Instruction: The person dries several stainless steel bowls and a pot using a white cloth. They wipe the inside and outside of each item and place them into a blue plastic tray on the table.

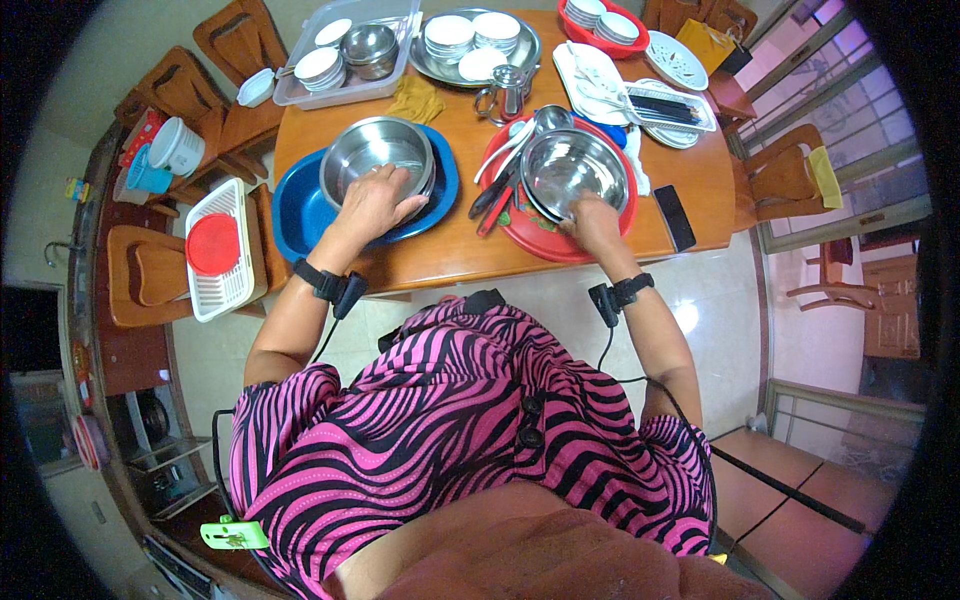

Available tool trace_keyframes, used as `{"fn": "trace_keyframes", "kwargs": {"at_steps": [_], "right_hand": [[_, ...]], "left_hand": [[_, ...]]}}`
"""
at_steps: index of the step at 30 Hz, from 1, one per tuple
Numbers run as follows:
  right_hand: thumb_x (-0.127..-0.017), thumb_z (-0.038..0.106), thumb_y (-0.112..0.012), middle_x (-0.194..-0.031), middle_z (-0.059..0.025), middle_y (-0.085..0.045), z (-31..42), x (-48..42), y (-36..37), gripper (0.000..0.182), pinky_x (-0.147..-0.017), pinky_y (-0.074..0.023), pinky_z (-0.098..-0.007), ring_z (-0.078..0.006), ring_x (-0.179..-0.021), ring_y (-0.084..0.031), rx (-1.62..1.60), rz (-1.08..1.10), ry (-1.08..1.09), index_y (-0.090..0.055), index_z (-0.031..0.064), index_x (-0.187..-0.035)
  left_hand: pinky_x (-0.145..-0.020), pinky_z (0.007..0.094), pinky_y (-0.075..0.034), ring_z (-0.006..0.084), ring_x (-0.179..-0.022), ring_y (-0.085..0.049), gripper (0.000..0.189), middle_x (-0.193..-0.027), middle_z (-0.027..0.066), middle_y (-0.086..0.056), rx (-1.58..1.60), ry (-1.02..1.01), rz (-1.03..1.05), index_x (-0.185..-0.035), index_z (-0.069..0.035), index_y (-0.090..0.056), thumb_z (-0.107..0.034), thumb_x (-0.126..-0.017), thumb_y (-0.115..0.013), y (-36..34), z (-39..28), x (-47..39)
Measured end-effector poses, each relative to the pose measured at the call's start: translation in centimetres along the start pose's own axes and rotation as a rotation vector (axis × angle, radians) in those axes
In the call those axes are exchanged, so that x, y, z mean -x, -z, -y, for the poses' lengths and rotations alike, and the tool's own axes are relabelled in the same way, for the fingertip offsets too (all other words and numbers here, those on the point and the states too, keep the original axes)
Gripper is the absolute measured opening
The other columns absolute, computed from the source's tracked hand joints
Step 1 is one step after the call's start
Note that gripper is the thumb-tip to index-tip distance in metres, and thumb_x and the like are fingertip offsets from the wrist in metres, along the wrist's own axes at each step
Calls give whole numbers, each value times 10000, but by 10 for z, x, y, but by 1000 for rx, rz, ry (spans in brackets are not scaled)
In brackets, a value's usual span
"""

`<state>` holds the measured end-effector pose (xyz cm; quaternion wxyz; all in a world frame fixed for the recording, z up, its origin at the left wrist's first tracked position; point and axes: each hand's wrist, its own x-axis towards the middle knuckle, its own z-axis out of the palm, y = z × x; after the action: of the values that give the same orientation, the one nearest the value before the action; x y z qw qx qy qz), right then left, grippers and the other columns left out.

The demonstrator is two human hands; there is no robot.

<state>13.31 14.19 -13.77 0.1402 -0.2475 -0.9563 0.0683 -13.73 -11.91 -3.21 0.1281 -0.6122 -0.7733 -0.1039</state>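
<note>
In front of me on the left, a round stainless-steel basin (352,154) rests in a blue plastic tub (294,217). My left hand (379,196) holds its near rim, fingers inside and thumb towards the right. My right hand (595,223) grips the near edge of a shiny steel bowl (574,169), its fingertips partly hidden. That bowl appears stacked on another and sits on a round red tray (626,217). Left of the bowl lie a steel ladle (553,118), a black-handled utensil (491,196) and a red-handled one (496,214).
Behind stand a glass pitcher (506,94), a steel tray (529,60) of stacked white bowls, and a clear plastic bin (382,88). A yellow cloth (416,100) lies between. A phone (675,217) is near the right edge; a white rack (236,289) sits left.
</note>
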Motion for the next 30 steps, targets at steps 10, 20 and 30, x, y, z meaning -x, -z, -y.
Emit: {"fn": "trace_keyframes", "kwargs": {"at_steps": [10,20,30], "right_hand": [[-805,152,-631,-1007,-204,-657,9,-9,0,169,-794,-551,-444,-358,-954,-645,106,188,48,-718,11,-836],[-831,111,-557,-977,-175,-684,11,-13,-6,182,-760,-569,-428,-324,-889,-677,237,175,90,-721,31,-845],[-757,110,-640,-983,-170,-654,11,-13,-22,142,-759,-555,-431,-332,-918,-653,185,114,97,-708,16,-839]], "left_hand": [[-779,445,-512,346,-899,-628,366,-914,164,-639,5,-51,-3,-973,-28,-647,-361,-827,-688,-4,3,-8],[-773,448,-508,350,-882,-630,329,-898,160,-637,22,-73,-27,-918,-36,-639,-352,-835,-682,-3,0,-14],[-737,453,-506,352,-853,-631,326,-890,155,-634,40,-92,-29,-926,-42,-635,-354,-841,-675,-8,0,-16]]}}
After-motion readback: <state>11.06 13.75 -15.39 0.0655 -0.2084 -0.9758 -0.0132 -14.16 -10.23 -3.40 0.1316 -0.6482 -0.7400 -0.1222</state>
